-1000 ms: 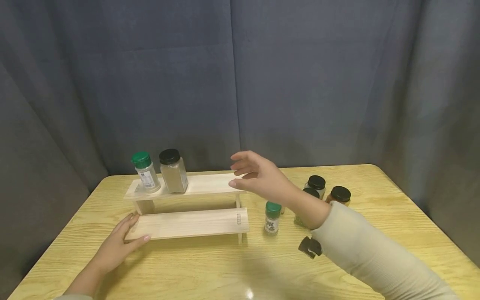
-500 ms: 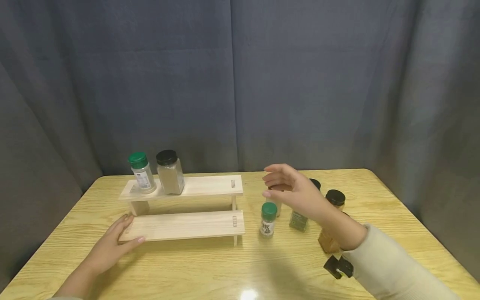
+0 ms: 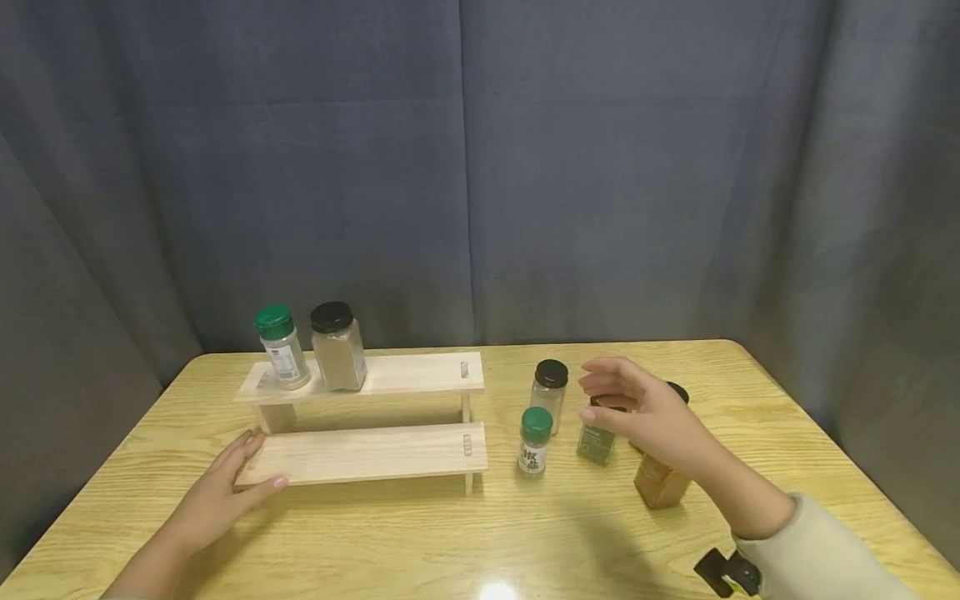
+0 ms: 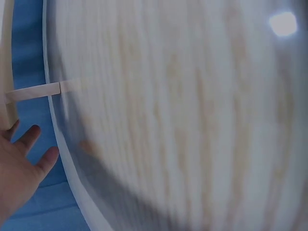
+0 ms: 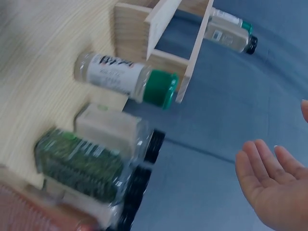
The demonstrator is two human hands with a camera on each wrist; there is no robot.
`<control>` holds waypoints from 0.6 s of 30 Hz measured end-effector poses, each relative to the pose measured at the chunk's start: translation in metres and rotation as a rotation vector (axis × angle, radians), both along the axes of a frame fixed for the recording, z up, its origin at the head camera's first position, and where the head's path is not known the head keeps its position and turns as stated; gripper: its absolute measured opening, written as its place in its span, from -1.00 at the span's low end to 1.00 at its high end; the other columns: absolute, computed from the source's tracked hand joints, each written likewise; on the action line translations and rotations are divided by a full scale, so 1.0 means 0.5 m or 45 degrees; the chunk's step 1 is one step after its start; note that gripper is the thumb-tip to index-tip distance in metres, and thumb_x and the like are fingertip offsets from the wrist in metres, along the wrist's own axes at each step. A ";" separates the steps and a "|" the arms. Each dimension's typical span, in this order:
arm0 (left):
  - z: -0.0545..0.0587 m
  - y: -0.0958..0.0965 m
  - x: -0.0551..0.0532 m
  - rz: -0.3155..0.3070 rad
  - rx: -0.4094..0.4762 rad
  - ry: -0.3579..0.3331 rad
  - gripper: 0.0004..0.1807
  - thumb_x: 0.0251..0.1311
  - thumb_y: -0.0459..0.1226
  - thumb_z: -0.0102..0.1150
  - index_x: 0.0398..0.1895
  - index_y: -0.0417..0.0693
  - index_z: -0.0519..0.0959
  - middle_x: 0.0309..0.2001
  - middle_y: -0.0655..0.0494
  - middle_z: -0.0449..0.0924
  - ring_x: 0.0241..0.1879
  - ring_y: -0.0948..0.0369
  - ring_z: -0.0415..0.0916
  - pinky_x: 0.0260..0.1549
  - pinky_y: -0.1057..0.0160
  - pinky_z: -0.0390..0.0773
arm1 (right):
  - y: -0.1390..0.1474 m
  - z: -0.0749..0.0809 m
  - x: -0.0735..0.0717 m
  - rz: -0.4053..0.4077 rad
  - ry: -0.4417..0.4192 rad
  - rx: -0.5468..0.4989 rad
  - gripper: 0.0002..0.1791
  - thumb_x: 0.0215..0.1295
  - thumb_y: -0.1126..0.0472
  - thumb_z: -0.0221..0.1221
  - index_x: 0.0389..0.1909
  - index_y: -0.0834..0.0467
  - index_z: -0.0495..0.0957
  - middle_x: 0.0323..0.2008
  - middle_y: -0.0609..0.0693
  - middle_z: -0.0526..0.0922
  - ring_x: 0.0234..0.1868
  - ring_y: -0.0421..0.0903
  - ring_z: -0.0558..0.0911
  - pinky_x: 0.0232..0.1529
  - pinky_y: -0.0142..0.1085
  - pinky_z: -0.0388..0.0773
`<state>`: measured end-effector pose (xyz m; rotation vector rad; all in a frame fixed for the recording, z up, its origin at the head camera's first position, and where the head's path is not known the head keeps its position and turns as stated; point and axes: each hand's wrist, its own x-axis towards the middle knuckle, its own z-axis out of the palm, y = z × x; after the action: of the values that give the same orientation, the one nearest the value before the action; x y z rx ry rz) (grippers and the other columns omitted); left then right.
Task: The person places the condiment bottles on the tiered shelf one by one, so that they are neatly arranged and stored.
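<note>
My left hand (image 3: 213, 504) grips the left end of the lower board of a two-tier wooden rack (image 3: 367, 454), thumb along the front edge and fingers at the rear corner. In the left wrist view, those fingers (image 4: 47, 161) show beside the rack at the far left. My right hand (image 3: 652, 417) hovers among the spice jars, fingers bent and holding nothing. Its fingertips overlap the black cap of a green herb jar (image 3: 596, 444) in the head view. In the right wrist view, that herb jar (image 5: 79, 166) stands apart from the open palm (image 5: 284, 192).
On the upper board stand a green-capped shaker (image 3: 283, 354) and a black-capped square jar (image 3: 337, 354). Right of the rack are another green-capped shaker (image 3: 533, 450), a pale black-capped jar (image 3: 548, 400) and an orange-brown jar (image 3: 660, 483). A dark curtain (image 3: 600, 208) hangs behind the table.
My right hand has moved from above the rack's right end rightward and down to the jars, empty throughout. The left hand keeps its place on the rack. The view has shifted slightly.
</note>
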<state>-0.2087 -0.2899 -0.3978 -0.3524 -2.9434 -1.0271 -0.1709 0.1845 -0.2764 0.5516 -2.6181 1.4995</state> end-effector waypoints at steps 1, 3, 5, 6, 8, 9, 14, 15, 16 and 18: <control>0.000 0.000 0.000 0.000 0.002 -0.002 -0.13 0.10 0.06 -0.02 0.28 -0.30 -0.11 0.25 -0.38 -0.24 0.13 -0.38 -0.18 -0.14 -0.40 -0.02 | 0.007 -0.003 0.002 -0.005 0.008 0.004 -0.47 0.10 0.16 0.16 0.09 0.19 0.26 -0.06 0.12 0.43 -0.04 0.04 0.43 -0.07 -0.20 0.39; 0.000 0.000 0.000 0.001 0.001 0.000 -0.13 0.10 0.06 -0.02 0.28 -0.31 -0.10 0.25 -0.39 -0.23 0.13 -0.38 -0.18 -0.14 -0.39 -0.02 | 0.020 -0.007 0.006 -0.022 0.024 0.021 -0.47 0.11 0.16 0.15 0.09 0.21 0.25 -0.05 0.13 0.43 -0.03 0.06 0.42 -0.07 -0.21 0.39; -0.001 0.000 0.000 -0.001 0.004 -0.001 -0.13 0.10 0.05 -0.01 0.27 -0.32 -0.10 0.24 -0.40 -0.24 0.13 -0.38 -0.19 -0.13 -0.39 -0.02 | 0.035 -0.012 0.010 -0.043 0.034 0.038 -0.47 0.11 0.16 0.15 0.09 0.22 0.25 -0.04 0.15 0.43 -0.03 0.08 0.42 -0.06 -0.22 0.38; -0.001 0.000 0.000 -0.001 0.005 -0.002 -0.13 0.10 0.05 -0.01 0.27 -0.33 -0.10 0.24 -0.40 -0.24 0.13 -0.38 -0.19 -0.13 -0.39 -0.02 | 0.043 -0.015 0.012 -0.056 0.038 0.045 -0.48 0.11 0.15 0.15 0.08 0.21 0.25 -0.04 0.15 0.43 -0.03 0.06 0.42 -0.06 -0.22 0.38; -0.001 0.001 0.000 -0.001 0.002 -0.003 -0.13 0.10 0.05 -0.01 0.27 -0.33 -0.10 0.24 -0.41 -0.24 0.13 -0.38 -0.19 -0.13 -0.39 -0.02 | 0.059 -0.021 0.014 -0.084 0.045 0.064 -0.48 0.11 0.14 0.15 0.08 0.21 0.26 -0.04 0.14 0.43 -0.05 -0.02 0.44 -0.06 -0.27 0.39; -0.001 0.002 0.000 -0.002 0.002 -0.004 -0.13 0.10 0.05 -0.01 0.27 -0.33 -0.10 0.24 -0.41 -0.24 0.13 -0.38 -0.19 -0.13 -0.39 -0.02 | 0.067 -0.024 0.015 -0.094 0.051 0.066 -0.48 0.11 0.15 0.15 0.08 0.21 0.26 -0.04 0.15 0.43 -0.06 -0.06 0.45 -0.07 -0.30 0.39; 0.001 0.003 -0.002 0.002 -0.006 -0.010 -0.13 0.10 0.04 -0.01 0.27 -0.33 -0.10 0.23 -0.42 -0.24 0.13 -0.38 -0.19 -0.12 -0.38 -0.02 | 0.101 -0.039 0.021 -0.139 0.038 0.039 -0.50 0.13 0.19 0.13 0.08 0.23 0.24 -0.06 0.14 0.43 -0.13 -0.27 0.47 -0.15 -0.46 0.42; 0.001 0.003 -0.002 0.002 -0.006 -0.009 -0.14 0.10 0.03 0.00 0.27 -0.34 -0.10 0.23 -0.42 -0.24 0.13 -0.38 -0.19 -0.12 -0.38 -0.02 | 0.106 -0.041 0.022 -0.151 0.037 0.039 -0.50 0.13 0.19 0.13 0.08 0.23 0.24 -0.06 0.14 0.43 -0.13 -0.27 0.47 -0.17 -0.47 0.42; 0.002 0.003 -0.002 0.002 -0.007 -0.010 -0.14 0.10 0.03 0.00 0.27 -0.34 -0.10 0.23 -0.42 -0.24 0.13 -0.38 -0.19 -0.12 -0.38 -0.02 | 0.112 -0.043 0.024 -0.163 0.036 0.043 -0.50 0.14 0.19 0.12 0.08 0.24 0.24 -0.06 0.15 0.43 -0.12 -0.25 0.47 -0.17 -0.48 0.42; 0.001 0.003 -0.002 0.001 -0.006 -0.012 -0.14 0.10 0.03 0.00 0.27 -0.34 -0.10 0.23 -0.42 -0.24 0.13 -0.38 -0.20 -0.12 -0.38 -0.02 | 0.121 -0.049 0.027 -0.188 0.031 0.064 -0.48 0.14 0.17 0.12 0.09 0.25 0.23 -0.05 0.16 0.41 -0.11 -0.19 0.47 -0.18 -0.47 0.43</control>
<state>-0.2098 -0.2882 -0.3972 -0.3475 -2.9544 -1.0252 -0.1573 0.2452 -0.3008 0.3680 -2.6202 1.3787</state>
